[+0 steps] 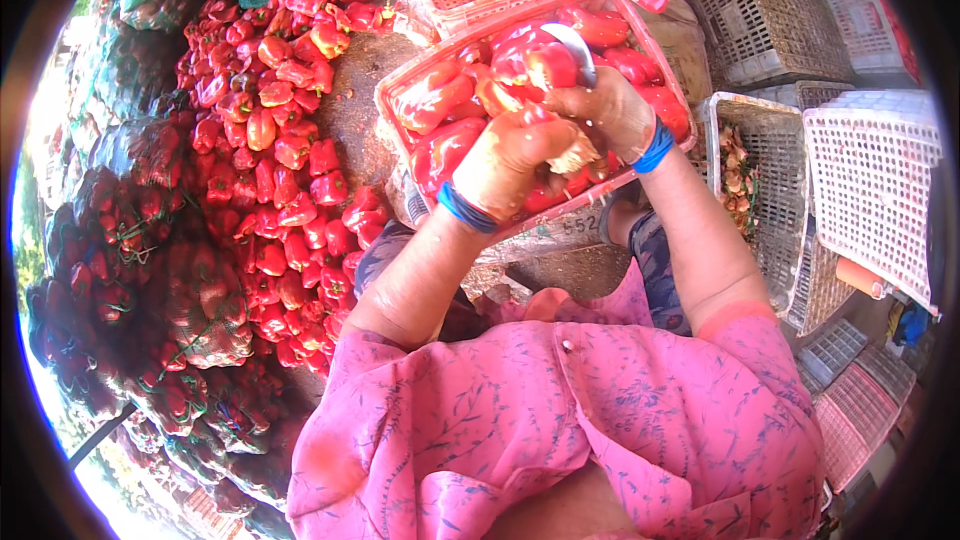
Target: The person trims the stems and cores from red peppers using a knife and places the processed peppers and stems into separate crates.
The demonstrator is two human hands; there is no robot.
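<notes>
Brown ground (pixel 350 90), big net sacks (pixel 205 300) and a crate of red peppers

On the left of the head view, bulging net sacks stand beside a long heap of loose red peppers (pixel 293 152) on the ground. Over on the right are more crates, like a white one (pixel 870 170) with lots of holes.

A pinkish-red crate (pixel 383 98) sits right in front of the person's legs, maybe so both hands can reach it easily. Shiny red peppers (pixel 435 105) fill it. Both hands are close together over these peppers.

The right hand (pixel 610 110) has its fingers curled in. A curved silver blade (pixel 572 48) sticks out by them, so this hand seems to hold it, but any handle is hidden. One red pepper (pixel 550 67) is just beside the blade.

The left hand (pixel 510 155) is bent nearly closed. A pale, lumpy bit (pixel 575 153) is at its fingertips; I cannot tell which hand has it. Perhaps the hands stay close so they can work together.
</notes>
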